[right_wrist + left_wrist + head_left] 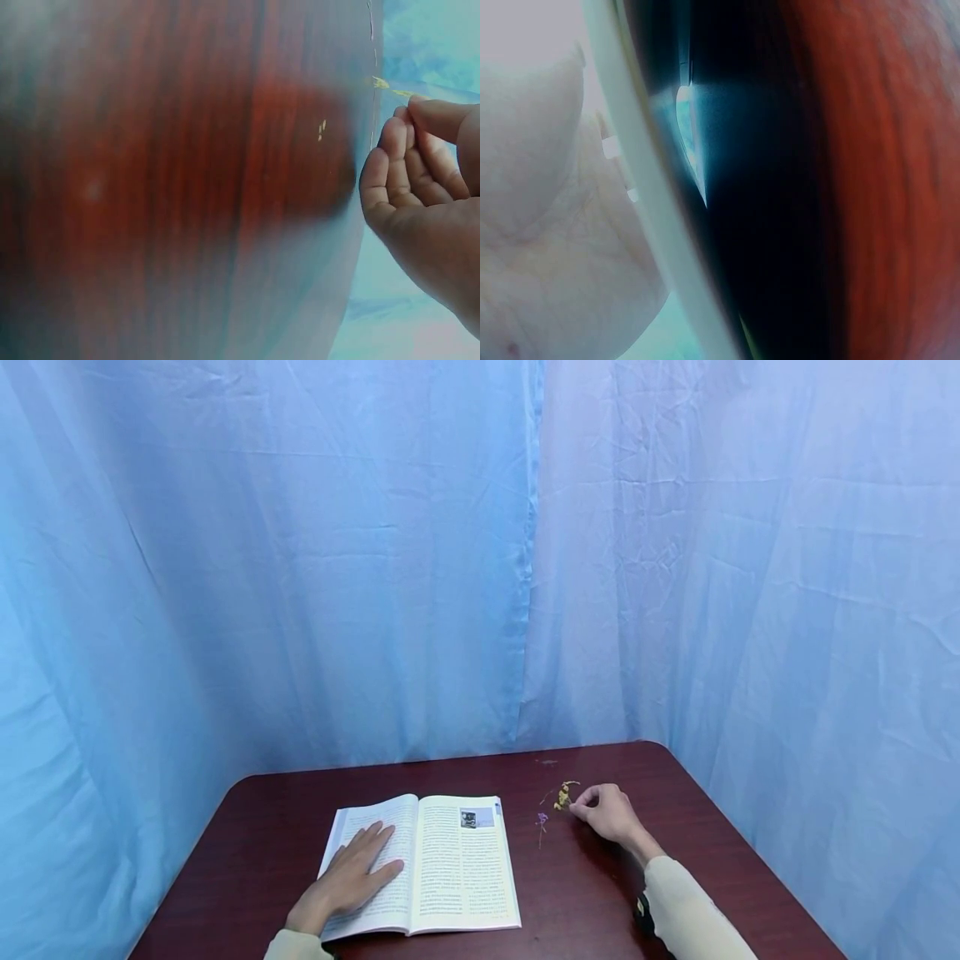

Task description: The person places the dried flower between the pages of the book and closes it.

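Note:
An open book (468, 877) with printed pages lies on the table, a small picture near the top of its right page. Across the left page rests my left hand (347, 875), palm down with fingers straight. In the left wrist view that hand (540, 157) is pale and close beside the book's edge (656, 202). To the right of the book, my right hand (613, 814) pinches a yellow flower sprig (563, 797) between thumb and index finger. The right wrist view shows the yellow blossoms (381, 82) beyond the fingertips. A small purple flower sprig (542, 819) lies between the book and that hand.
The dark red wooden table (600, 902) has rounded far corners. Blue curtains (360, 568) hang behind it and on both sides. A faint small mark (547, 762) shows near the table's far edge. Something black sits by the right sleeve (693, 906).

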Demonstrator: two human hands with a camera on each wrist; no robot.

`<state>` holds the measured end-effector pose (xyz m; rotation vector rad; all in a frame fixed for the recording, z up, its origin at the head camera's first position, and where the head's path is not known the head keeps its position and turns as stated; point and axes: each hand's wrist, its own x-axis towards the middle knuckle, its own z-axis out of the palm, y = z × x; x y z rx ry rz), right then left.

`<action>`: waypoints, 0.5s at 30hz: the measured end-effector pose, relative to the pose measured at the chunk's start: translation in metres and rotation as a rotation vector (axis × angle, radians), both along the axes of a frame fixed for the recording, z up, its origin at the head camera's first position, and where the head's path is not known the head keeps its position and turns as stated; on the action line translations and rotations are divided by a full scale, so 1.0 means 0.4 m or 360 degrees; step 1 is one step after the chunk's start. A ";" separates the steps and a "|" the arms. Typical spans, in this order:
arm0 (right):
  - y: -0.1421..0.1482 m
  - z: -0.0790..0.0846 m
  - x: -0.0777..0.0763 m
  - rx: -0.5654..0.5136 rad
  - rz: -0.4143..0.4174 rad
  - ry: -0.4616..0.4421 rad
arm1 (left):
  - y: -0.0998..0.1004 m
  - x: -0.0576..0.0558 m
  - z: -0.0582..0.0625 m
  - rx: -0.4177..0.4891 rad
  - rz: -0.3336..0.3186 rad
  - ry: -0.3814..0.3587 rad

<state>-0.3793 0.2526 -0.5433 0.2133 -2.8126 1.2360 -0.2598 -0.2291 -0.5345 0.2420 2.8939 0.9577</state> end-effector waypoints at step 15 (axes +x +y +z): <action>-0.055 0.041 0.007 -0.0197 0.0029 0.0099 | -0.006 0.000 -0.015 0.0061 -0.0006 0.0052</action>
